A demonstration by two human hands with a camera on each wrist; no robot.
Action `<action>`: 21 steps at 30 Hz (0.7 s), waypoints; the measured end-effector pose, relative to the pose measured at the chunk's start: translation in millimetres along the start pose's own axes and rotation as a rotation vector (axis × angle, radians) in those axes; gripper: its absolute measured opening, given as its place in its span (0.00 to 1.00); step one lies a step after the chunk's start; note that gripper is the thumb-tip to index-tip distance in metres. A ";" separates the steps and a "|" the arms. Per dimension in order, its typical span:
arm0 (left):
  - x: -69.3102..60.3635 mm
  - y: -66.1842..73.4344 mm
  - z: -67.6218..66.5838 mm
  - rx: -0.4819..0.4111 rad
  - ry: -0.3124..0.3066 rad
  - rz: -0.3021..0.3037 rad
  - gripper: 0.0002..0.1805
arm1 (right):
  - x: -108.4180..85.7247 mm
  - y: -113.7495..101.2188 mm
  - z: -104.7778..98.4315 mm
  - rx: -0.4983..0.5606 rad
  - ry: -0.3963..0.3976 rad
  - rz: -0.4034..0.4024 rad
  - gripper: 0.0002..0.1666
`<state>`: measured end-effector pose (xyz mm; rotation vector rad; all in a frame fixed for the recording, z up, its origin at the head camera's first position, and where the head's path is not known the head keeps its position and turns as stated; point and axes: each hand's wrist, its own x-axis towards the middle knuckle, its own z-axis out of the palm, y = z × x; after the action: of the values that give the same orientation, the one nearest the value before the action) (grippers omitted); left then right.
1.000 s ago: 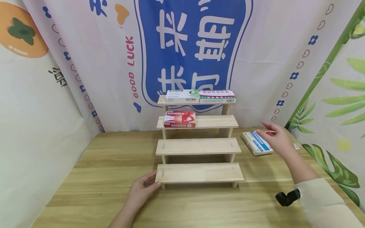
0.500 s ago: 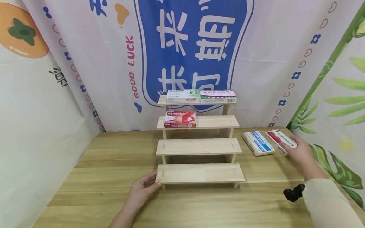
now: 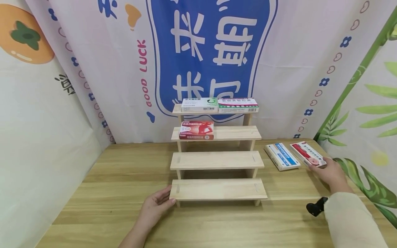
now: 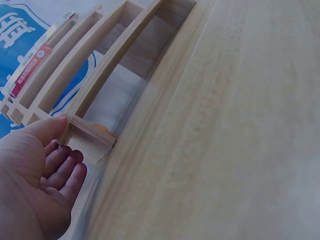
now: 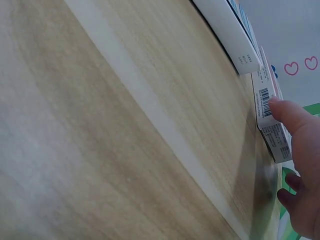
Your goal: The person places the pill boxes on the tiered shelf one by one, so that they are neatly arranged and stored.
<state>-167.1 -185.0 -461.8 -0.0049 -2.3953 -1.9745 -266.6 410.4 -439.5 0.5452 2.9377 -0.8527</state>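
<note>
A four-step wooden stand (image 3: 217, 160) stands on the table. At the left end of its lowest step, my left hand (image 3: 155, 206) pinches the corner; in the left wrist view the thumb lies on the edge and the other fingers curl below it. My right hand (image 3: 333, 175) grips the near end of a red-and-white medicine box (image 3: 305, 151) lying on the table right of the stand. In the right wrist view, the thumb presses that box's barcode side (image 5: 264, 95). Beside it lies a blue-and-white medicine box (image 3: 281, 156).
On the top step sit a white-and-green box (image 3: 199, 104) and a white, magenta and green box (image 3: 237, 105). A red medicine box (image 3: 196, 130) occupies the left of the second step. Printed cloth (image 3: 285, 69) hangs behind the wooden table (image 3: 124, 172).
My right hand has come down from above the boxes, moved right, and taken hold of the red-and-white medicine box's near end. My left hand stays at the stand's corner.
</note>
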 end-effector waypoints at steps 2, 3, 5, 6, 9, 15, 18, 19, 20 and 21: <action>-0.7 0.5 0.1 0.000 -0.001 0.000 0.27 | 0.4 1.8 -0.6 -0.017 -0.022 -0.002 0.58; -1.0 0.8 0.1 0.000 -0.003 0.000 0.27 | 0.6 2.6 -0.7 -0.027 -0.030 -0.007 0.59; -1.4 1.3 0.2 -0.001 -0.004 0.000 0.27 | 0.2 3.6 -1.1 -0.043 -0.046 -0.012 0.60; -1.5 1.5 0.3 -0.002 -0.003 0.001 0.27 | -0.1 3.8 -1.3 -0.051 -0.051 -0.017 0.60; -1.6 1.8 0.3 0.000 -0.001 0.003 0.27 | 0.0 4.2 -0.4 -0.071 -0.049 -0.023 0.59; -0.9 1.7 -0.5 0.003 0.001 0.006 0.28 | 0.7 4.7 3.3 -0.055 0.008 -0.028 0.58; -0.7 1.2 -0.9 0.003 0.003 0.008 0.27 | 0.1 4.5 5.3 -0.022 0.024 -0.028 0.58; -0.7 1.0 -1.0 0.004 0.003 0.009 0.27 | 0.0 4.5 5.8 -0.009 0.024 -0.027 0.58; -0.8 0.8 -1.1 0.004 0.001 0.009 0.27 | -0.5 4.3 6.3 0.001 0.025 -0.025 0.58; -0.9 0.7 -1.1 0.003 0.001 0.010 0.27 | -0.8 3.9 6.8 0.010 0.027 -0.022 0.58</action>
<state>-166.2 -185.9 -460.9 -0.0157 -2.3938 -1.9661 -265.0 409.6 -447.2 0.5302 2.9703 -0.8697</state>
